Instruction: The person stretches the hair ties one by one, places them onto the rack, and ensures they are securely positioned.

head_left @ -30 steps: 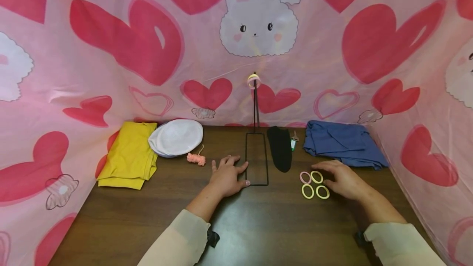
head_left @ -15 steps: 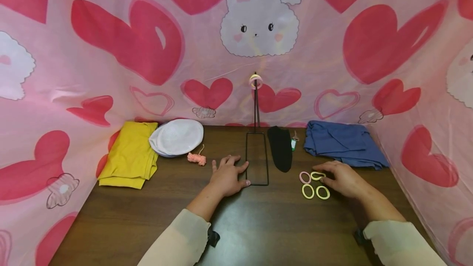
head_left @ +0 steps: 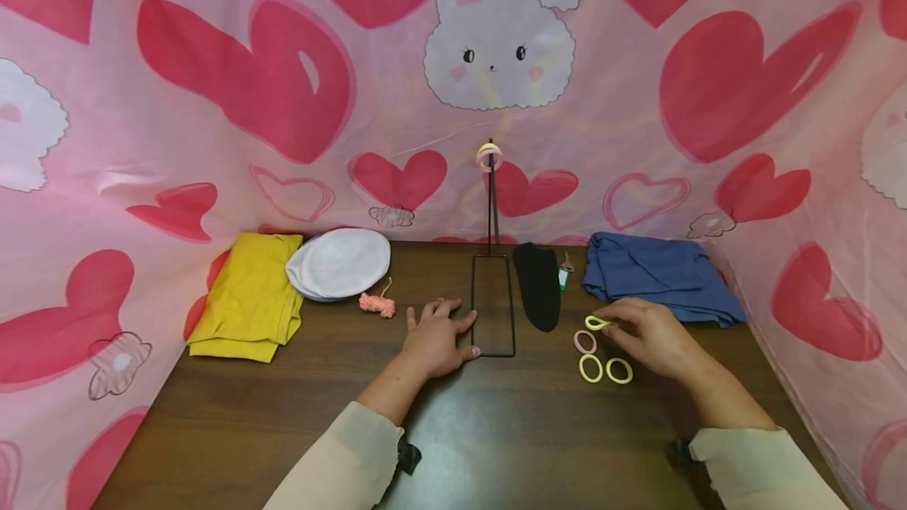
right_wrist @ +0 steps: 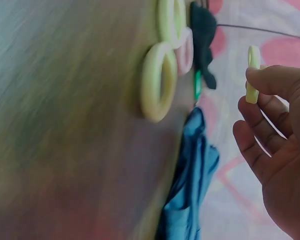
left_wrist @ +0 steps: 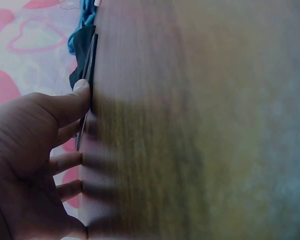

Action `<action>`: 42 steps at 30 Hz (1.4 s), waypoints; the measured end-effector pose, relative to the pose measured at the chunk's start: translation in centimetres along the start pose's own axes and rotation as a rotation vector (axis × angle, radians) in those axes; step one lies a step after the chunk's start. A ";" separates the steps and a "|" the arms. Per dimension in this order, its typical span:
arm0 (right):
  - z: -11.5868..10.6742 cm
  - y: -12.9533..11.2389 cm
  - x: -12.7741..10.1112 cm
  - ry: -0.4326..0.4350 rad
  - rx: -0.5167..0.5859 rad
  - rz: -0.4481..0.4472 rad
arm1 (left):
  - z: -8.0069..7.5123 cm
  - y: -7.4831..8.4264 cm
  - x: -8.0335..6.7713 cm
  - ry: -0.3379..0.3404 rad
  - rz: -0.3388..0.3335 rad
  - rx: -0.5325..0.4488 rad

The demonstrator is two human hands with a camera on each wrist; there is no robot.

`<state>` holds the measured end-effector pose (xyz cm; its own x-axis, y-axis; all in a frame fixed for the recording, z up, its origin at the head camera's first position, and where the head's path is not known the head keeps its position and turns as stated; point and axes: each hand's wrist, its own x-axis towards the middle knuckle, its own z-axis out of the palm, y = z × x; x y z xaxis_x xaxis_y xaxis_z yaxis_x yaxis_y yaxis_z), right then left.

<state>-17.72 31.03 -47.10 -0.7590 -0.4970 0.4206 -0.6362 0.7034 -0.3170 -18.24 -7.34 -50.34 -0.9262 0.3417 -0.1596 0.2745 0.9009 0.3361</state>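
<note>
The right hand [head_left: 655, 341] pinches 1 yellow hair tie [head_left: 598, 323] between thumb and fingertips, lifted just off the wooden table [head_left: 496, 431] — the right wrist view shows the same tie [right_wrist: 253, 74] clear of the surface, edge-on against the thumb. Just below and to the left of that hand, 3 more ties lie flat on the table: a pink tie [head_left: 584, 341] nearest the held one, and 2 yellow ties [head_left: 605, 369] side by side in front of it, close together, not touched by the fingers.

The left hand [head_left: 435, 337] rests palm-down on the table with its fingers spread, holding nothing; its thumb tip touches the near-left corner of the black wire stand [head_left: 492, 305], whose rectangular base lies flat between the 2 hands. The stand's upright rod carries a tie at its top [head_left: 487, 156], well apart from both hands.

Beyond the right hand lie a black sock [head_left: 537, 283] and a folded blue cloth [head_left: 659, 274]. On the left side — well away from the ties — sit a yellow cloth [head_left: 244, 297], a white cap [head_left: 340, 262] and a small pink knitted piece [head_left: 375, 304].
</note>
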 end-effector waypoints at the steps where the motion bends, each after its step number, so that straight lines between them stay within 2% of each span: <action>1: -0.1 -0.3 0.2 0.009 0.006 -0.005 | 0.0 0.0 0.0 0.000 0.001 0.000; 18: -1.1 -4.5 4.2 0.118 0.045 -0.065 | -0.1 0.1 0.0 0.003 0.009 0.001; 28: -2.1 -7.4 7.7 0.211 0.080 -0.150 | -0.1 0.1 0.0 0.004 0.010 -0.002; 33: -2.5 -8.8 9.4 0.280 0.097 -0.220 | -0.2 0.1 -0.1 0.005 0.005 -0.013; 42: -3.8 -11.1 11.4 0.373 0.162 -0.316 | -0.2 0.1 -0.2 0.008 0.005 -0.016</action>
<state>-18.73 19.50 -35.53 -0.4438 -0.4367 0.7825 -0.8624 0.4456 -0.2404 -18.05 -7.37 -50.11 -0.9269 0.3438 -0.1509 0.2748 0.8951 0.3512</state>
